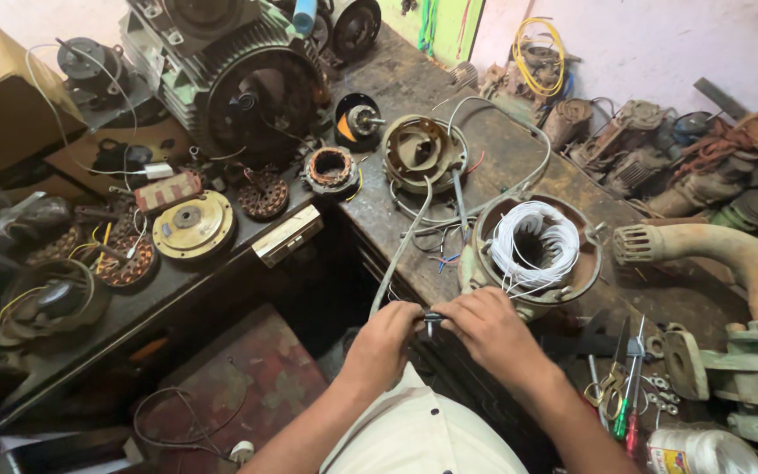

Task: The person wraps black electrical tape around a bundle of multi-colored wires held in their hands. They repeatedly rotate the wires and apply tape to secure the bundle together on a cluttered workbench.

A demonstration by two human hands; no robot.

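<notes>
White winding wire fills the stator (532, 246), the round motor housing on the bench (414, 83), and just in front of it both hands meet over the bench edge. The left hand (385, 338) and right hand (484, 326) pinch a small dark piece (432, 321) where the grey cable (401, 250) ends, fingers of both clenched on it, so the step in hand looks like working that cable end. The next move likely calls for a steady grip, with scissors (611, 377) lying right of the stator.
</notes>
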